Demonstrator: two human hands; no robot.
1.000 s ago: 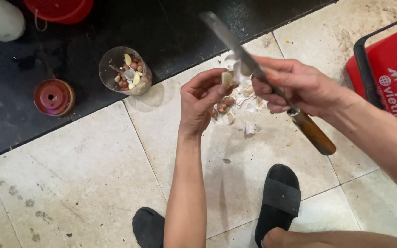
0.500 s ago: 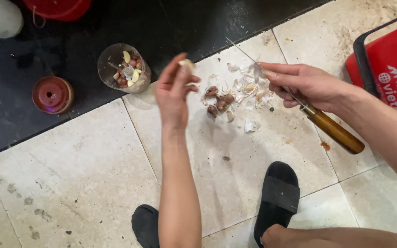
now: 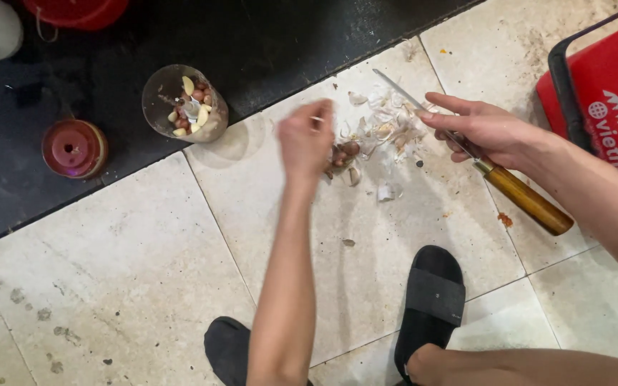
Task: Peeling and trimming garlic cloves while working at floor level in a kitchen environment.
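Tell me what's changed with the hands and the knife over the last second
The left hand, which held a clove up by the knife, carried it toward the clear jar, then came back empty to the unpeeled cloves. The right hand lowered the knife from raised to low over the peel pile. Jar, red lid and both sandalled feet kept their places.

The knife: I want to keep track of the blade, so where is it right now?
In the head view the knife is in the right hand, on the right, blade pointing up-left over the garlic peels on the tiled floor, wooden handle toward the red crate.
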